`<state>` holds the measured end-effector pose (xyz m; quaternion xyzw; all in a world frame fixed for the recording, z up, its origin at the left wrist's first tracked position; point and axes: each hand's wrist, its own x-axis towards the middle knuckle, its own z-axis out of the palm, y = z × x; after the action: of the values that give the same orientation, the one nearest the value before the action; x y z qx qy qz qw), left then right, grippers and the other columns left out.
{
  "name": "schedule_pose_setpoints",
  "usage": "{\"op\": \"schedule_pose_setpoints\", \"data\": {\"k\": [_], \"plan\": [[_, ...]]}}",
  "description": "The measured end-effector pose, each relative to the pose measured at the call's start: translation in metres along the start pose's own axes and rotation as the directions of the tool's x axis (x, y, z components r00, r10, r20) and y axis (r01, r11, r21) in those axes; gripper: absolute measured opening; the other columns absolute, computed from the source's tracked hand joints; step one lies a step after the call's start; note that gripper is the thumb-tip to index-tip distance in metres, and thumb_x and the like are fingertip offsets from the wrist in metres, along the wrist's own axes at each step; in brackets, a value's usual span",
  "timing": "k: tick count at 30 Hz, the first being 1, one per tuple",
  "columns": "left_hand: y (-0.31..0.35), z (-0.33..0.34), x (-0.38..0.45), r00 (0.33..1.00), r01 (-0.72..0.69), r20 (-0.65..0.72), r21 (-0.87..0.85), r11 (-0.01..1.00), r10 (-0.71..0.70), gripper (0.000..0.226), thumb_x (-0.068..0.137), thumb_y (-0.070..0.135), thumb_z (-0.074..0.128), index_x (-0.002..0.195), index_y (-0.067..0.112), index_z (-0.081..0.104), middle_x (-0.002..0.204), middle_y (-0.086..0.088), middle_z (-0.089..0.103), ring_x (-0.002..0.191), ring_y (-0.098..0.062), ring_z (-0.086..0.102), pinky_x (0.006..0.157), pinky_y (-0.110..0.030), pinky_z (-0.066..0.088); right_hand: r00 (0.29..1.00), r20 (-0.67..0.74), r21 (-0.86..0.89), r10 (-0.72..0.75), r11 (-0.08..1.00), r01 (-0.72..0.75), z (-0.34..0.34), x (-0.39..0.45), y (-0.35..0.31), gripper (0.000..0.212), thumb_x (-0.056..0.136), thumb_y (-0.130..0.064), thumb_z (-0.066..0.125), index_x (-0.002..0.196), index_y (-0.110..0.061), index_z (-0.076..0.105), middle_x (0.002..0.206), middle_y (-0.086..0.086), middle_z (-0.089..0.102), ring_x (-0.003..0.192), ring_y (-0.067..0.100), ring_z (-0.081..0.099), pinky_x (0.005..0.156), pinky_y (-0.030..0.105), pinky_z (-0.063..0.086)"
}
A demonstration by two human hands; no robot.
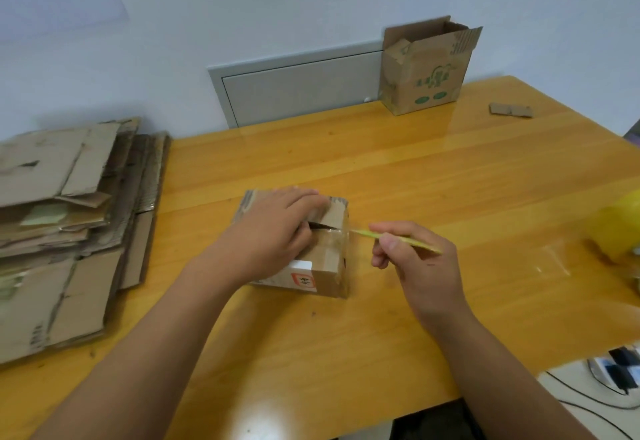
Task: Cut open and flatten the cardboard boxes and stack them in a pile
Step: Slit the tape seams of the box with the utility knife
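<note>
I see my left hand (277, 231) lying on top of the small cardboard box (322, 266) at the middle of the wooden table (450, 179). Its fingers (304, 197) are stretched over the far flap, pressing it down, and the thumb tucks into the dark slit where the top seam has parted. My right hand (415, 259) sits just right of the box, fingers curled round a thin yellow-green cutter (398, 239); its tip points left and reaches the taped seam at the box's right edge. Clear tape still bridges that end of the seam. A white and orange label shows on the near left corner of the box.

To the left, at the table's edge, sits the pile of flattened cardboard (62, 224), well apart from the box. At the far side against the wall stands an open box with green print (426, 72), flaps up, and a small cardboard scrap (510, 110) lies to its right. A blurred yellow tape roll (616, 228) sits at the right edge. Between these, bare tabletop lies around the box on all sides.
</note>
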<state>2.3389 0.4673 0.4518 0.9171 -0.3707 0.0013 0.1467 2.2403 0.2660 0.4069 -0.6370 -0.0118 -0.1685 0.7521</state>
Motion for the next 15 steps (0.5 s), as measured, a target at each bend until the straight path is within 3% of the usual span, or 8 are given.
{"op": "schedule_pose_setpoints", "data": {"k": [3, 9, 15], "plan": [[-0.003, 0.000, 0.000, 1.000, 0.022, 0.007, -0.032, 0.999, -0.022, 0.059, 0.088, 0.041, 0.031, 0.143, 0.025, 0.048, 0.150, 0.005, 0.043, 0.138, -0.011, 0.032, 0.114, -0.025, 0.020, 0.993, 0.110, -0.125, 0.050, 0.991, -0.036, 0.001, -0.002, -0.002, 0.013, 0.077, -0.039, 0.067, 0.085, -0.034, 0.078, 0.080, -0.008, 0.069, 0.074, 0.012, 0.065, 0.066, 0.021, 0.051], [-0.005, -0.006, 0.004, 0.984, 0.092, 0.163, -0.091, 0.992, -0.077, 0.058, 0.091, 0.039, 0.041, 0.149, 0.036, 0.035, 0.156, 0.011, 0.027, 0.143, -0.011, 0.021, 0.118, -0.033, 0.017, 0.982, 0.057, -0.163, 0.182, 0.972, -0.171, 0.003, 0.000, -0.002, 0.022, 0.086, 0.001, 0.057, 0.074, -0.011, 0.071, 0.055, -0.001, 0.056, 0.053, 0.015, 0.052, 0.054, 0.028, 0.046], [0.003, -0.013, 0.008, 0.991, 0.081, 0.102, 0.085, 0.993, -0.089, 0.050, 0.096, 0.034, 0.050, 0.145, 0.030, 0.042, 0.148, 0.009, 0.042, 0.136, -0.014, 0.037, 0.111, -0.034, 0.028, 0.978, 0.029, -0.151, 0.208, 0.968, -0.202, 0.006, 0.001, -0.006, 0.027, 0.090, 0.007, 0.050, 0.073, -0.004, 0.067, 0.050, 0.002, 0.052, 0.045, 0.016, 0.047, 0.046, 0.026, 0.042]]}}
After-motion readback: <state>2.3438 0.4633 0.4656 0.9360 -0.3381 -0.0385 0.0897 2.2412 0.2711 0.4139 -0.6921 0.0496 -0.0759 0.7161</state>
